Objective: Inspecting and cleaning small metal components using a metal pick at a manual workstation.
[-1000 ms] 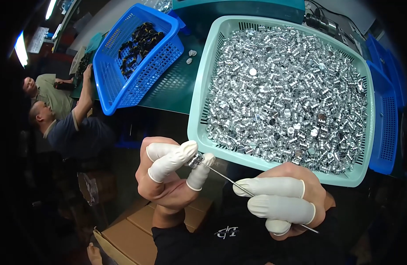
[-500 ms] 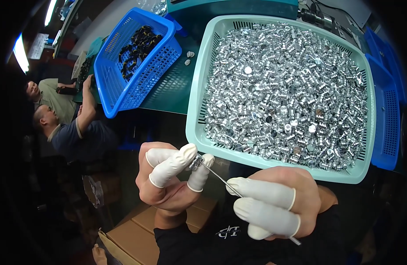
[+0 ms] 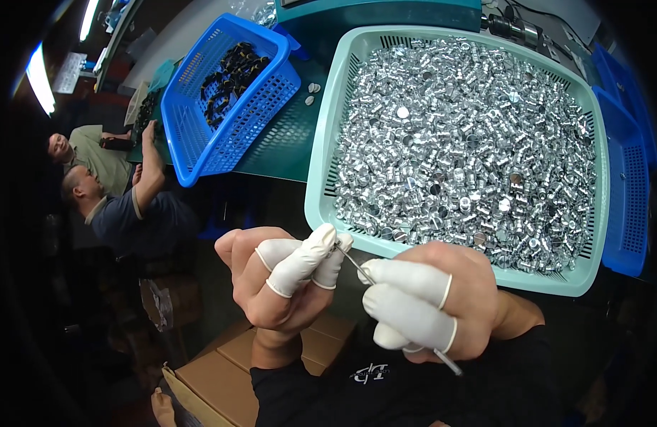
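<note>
White finger cots cover several fingers on both of my hands. My left hand [image 3: 282,277] pinches a small silvery metal fitting [image 3: 335,247] between thumb and fingertips, and most of it is hidden by them. A thin metal rod [image 3: 448,361] lies gripped in my right hand [image 3: 435,299], its tail sticking out below the fingers. The rod's far end touches or enters the fitting; which, I cannot tell. Both hands are held up just in front of a pale green basket [image 3: 319,174], heaped with many similar shiny metal fittings [image 3: 463,149].
On the green table [image 3: 275,162], a tilted blue basket [image 3: 236,146] holds black-and-yellow pieces [image 3: 232,75]. Small white discs [image 3: 310,99] lie between the baskets. More blue baskets [image 3: 627,192] stand at the right. Cardboard boxes [image 3: 228,370] are below left; two people [image 3: 122,185] sit at the far left.
My right hand has moved left and slightly up, bringing it closer to my left hand. The left hand has shifted a little right and up, and its fingers now cover more of the fitting.
</note>
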Motion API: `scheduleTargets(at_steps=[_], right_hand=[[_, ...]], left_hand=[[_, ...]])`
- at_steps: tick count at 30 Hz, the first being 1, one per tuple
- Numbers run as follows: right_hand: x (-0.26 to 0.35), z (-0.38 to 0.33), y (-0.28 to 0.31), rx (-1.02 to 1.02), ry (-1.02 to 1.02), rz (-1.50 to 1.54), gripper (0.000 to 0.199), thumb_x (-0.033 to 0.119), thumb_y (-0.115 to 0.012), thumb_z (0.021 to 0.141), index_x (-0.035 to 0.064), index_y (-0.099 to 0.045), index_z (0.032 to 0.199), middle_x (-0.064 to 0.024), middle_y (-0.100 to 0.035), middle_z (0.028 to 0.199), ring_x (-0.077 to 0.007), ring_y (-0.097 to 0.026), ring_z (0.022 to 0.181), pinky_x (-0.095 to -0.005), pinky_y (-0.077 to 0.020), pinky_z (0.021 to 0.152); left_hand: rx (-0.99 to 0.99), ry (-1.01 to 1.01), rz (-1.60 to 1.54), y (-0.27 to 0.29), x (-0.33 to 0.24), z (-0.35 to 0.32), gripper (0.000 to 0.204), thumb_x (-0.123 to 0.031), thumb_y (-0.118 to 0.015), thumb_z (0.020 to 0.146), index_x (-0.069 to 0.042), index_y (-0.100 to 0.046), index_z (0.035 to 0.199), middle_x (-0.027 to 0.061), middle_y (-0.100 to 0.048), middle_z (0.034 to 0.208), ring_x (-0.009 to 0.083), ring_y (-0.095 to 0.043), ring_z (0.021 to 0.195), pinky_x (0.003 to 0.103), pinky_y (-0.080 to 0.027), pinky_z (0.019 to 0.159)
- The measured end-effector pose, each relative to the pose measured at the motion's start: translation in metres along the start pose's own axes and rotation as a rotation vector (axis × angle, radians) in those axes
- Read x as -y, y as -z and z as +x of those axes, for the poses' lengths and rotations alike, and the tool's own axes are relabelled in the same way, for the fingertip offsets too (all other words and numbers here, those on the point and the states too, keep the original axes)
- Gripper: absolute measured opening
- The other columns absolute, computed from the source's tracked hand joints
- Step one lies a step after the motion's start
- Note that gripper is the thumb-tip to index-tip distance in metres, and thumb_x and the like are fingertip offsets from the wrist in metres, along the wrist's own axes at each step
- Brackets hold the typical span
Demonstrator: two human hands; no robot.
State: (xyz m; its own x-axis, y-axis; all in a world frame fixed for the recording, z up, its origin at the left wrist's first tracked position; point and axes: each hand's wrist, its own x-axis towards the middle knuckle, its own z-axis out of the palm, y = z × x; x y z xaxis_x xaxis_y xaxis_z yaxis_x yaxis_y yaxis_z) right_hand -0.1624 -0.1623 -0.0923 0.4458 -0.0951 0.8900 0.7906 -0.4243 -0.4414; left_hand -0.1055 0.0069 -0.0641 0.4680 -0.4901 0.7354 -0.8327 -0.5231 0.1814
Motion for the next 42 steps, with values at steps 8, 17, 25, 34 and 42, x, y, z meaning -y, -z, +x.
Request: scheduleTargets(at_steps=[8,17,25,34,42], right_hand=[[0.030,-0.003,0.025,-0.161,-0.192,0.090,0.019,0.016,-0.065,0.088,0.0003,-0.057,0.093,-0.0220,-0.064,0.091,-0.0213,-0.062,0.062,-0.0274,-0.0539,0.050],[0.009,-0.005,0.024,0.031,-0.174,0.244,0.028,0.023,-0.058,0.096,-0.0050,-0.060,0.098,-0.0261,-0.065,0.099,-0.0250,-0.066,0.072,-0.0302,-0.0561,0.056],[0.004,-0.006,0.019,0.037,-0.135,0.242,0.030,0.025,-0.059,0.095,-0.0047,-0.060,0.099,-0.0270,-0.064,0.102,-0.0246,-0.066,0.073,-0.0279,-0.0556,0.054],[0.006,-0.004,0.015,0.042,-0.126,0.217,0.030,0.026,-0.058,0.096,-0.0037,-0.062,0.098,-0.0243,-0.064,0.102,-0.0257,-0.067,0.073,-0.0295,-0.0571,0.055],[0.007,-0.004,0.013,0.046,-0.145,0.240,0.029,0.025,-0.058,0.096,-0.0036,-0.062,0.099,-0.0242,-0.064,0.102,-0.0270,-0.067,0.074,-0.0302,-0.0575,0.055]], left_hand=[[0.062,0.171,0.181,-0.008,0.018,0.004,0.029,-0.002,-0.085,0.064,-0.006,-0.072,0.090,-0.0019,-0.056,0.065,0.0167,-0.053,0.070,0.030,-0.035,0.070],[-0.054,0.277,-0.225,-0.004,0.007,-0.003,0.038,0.000,-0.085,0.064,-0.005,-0.069,0.099,-0.0024,-0.056,0.066,0.0140,-0.047,0.071,0.027,-0.039,0.067],[-0.043,0.312,-0.385,-0.003,0.005,-0.001,0.041,0.003,-0.085,0.062,-0.005,-0.068,0.099,-0.0017,-0.058,0.068,0.0147,-0.047,0.072,0.026,-0.039,0.067],[-0.054,0.275,-0.337,0.000,-0.001,0.000,0.041,0.006,-0.084,0.062,-0.006,-0.069,0.098,-0.0011,-0.060,0.069,0.0152,-0.047,0.072,0.027,-0.040,0.065],[-0.047,0.270,-0.332,0.004,-0.001,-0.002,0.042,0.006,-0.084,0.062,-0.007,-0.069,0.099,-0.0007,-0.060,0.070,0.0157,-0.047,0.072,0.027,-0.039,0.064]])
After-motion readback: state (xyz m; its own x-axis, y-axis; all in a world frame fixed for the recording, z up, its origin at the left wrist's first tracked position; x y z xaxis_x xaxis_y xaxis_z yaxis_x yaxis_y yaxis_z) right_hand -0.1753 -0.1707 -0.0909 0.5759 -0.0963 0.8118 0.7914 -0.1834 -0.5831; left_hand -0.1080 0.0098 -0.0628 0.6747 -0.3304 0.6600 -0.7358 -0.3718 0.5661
